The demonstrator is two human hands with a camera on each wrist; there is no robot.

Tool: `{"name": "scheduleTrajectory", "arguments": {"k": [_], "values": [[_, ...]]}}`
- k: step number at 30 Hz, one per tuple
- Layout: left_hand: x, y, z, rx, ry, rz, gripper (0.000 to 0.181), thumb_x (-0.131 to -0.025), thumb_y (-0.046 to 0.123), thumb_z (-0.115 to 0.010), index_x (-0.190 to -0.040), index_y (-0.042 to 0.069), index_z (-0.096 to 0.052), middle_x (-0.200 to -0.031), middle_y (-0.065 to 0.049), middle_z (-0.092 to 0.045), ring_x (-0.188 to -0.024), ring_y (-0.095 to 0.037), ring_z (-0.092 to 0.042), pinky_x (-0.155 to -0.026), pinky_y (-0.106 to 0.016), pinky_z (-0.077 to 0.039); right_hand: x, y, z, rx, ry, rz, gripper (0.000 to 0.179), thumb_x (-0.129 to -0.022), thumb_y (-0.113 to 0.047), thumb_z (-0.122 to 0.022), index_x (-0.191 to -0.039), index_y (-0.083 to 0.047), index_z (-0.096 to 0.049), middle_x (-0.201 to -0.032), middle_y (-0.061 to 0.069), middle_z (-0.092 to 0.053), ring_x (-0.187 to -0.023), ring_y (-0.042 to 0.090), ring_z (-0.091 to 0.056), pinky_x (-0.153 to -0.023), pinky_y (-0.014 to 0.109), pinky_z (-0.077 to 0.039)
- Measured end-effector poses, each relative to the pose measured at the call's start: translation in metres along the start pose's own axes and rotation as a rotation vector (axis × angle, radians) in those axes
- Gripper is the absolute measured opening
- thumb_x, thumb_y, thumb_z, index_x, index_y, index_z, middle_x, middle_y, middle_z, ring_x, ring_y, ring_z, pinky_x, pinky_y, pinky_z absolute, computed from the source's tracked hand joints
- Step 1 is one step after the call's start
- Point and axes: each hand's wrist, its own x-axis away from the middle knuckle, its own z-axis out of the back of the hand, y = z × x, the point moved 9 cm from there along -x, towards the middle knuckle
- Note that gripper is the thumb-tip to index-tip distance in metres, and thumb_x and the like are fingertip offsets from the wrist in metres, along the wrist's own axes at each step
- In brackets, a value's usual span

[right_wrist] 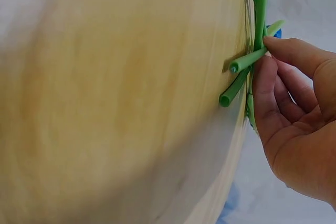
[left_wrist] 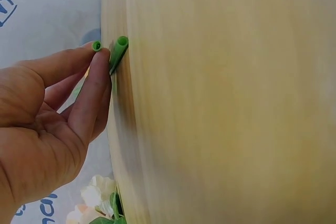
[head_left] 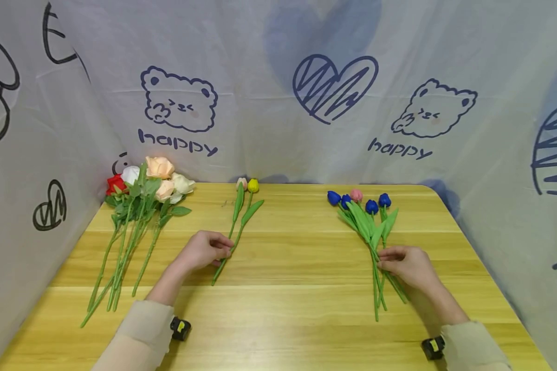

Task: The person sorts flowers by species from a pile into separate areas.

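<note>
My left hand [head_left: 209, 250] pinches a green stem end [left_wrist: 96, 46] between thumb and fingers; it appears to belong to the pale pink tulip [head_left: 242, 183]. The yellow tulip [head_left: 253, 185] lies alongside, its stem [left_wrist: 121, 51] passing just beyond the fingertips. On the right, several blue tulips [head_left: 372, 206] and one pink tulip [head_left: 356, 195] lie in a bunch with crossing stems. There my right hand [head_left: 409, 265] pinches a tulip stem [right_wrist: 247, 60] where the stems cross. Which blossom that stem bears I cannot tell.
Several roses [head_left: 160, 167] in red, white, peach and cream lie at the table's left, stems pointing forward. The wooden table [head_left: 297, 309] meets a printed cloth [head_left: 255, 118] behind and at both sides. Bare wood lies between the two tulip groups.
</note>
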Motion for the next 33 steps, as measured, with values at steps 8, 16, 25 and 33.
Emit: {"name": "scheduleTrajectory", "arguments": {"k": [8,16,25,33], "values": [[0.001,0.0,0.002,0.0,0.016,0.011,0.019,-0.1,0.0,-0.066,-0.117,-0.004,-0.074,-0.099,-0.013,-0.07,-0.087,-0.021,-0.07,-0.073,-0.036,-0.065,0.002,-0.001,0.001,-0.021,0.009,0.003,0.027,-0.096,-0.01,-0.076,-0.119,0.004,-0.075,-0.104,0.015,-0.077,-0.085,0.018,-0.073,-0.067,0.027,-0.062],[0.0,0.003,0.0,-0.01,0.018,0.0,0.019,-0.099,-0.001,-0.066,-0.116,-0.005,-0.073,-0.099,-0.013,-0.07,-0.087,-0.021,-0.07,-0.073,-0.036,-0.065,0.005,-0.002,0.008,-0.129,0.05,-0.034,0.034,-0.097,-0.017,-0.076,-0.124,0.002,-0.074,-0.112,0.016,-0.076,-0.088,0.01,-0.072,-0.073,0.023,-0.062],[0.001,0.017,0.007,0.0,0.086,-0.068,0.025,-0.099,0.004,-0.068,-0.123,-0.005,-0.07,-0.11,-0.017,-0.071,-0.087,-0.027,-0.072,-0.075,-0.038,-0.064,0.009,-0.023,0.008,-0.315,0.116,-0.062,0.047,-0.096,-0.029,-0.078,-0.133,-0.001,-0.07,-0.114,0.005,-0.076,-0.093,0.009,-0.073,-0.082,0.029,-0.063],[0.007,0.065,-0.012,0.102,0.138,-0.198,0.025,-0.099,0.004,-0.07,-0.122,-0.005,-0.071,-0.117,-0.022,-0.072,-0.102,-0.041,-0.07,-0.082,-0.047,-0.064,0.005,-0.061,-0.008,-0.586,0.217,-0.013,0.041,-0.095,-0.019,-0.08,-0.129,0.001,-0.07,-0.099,-0.008,-0.075,-0.086,0.009,-0.073,-0.079,0.03,-0.064]]}}
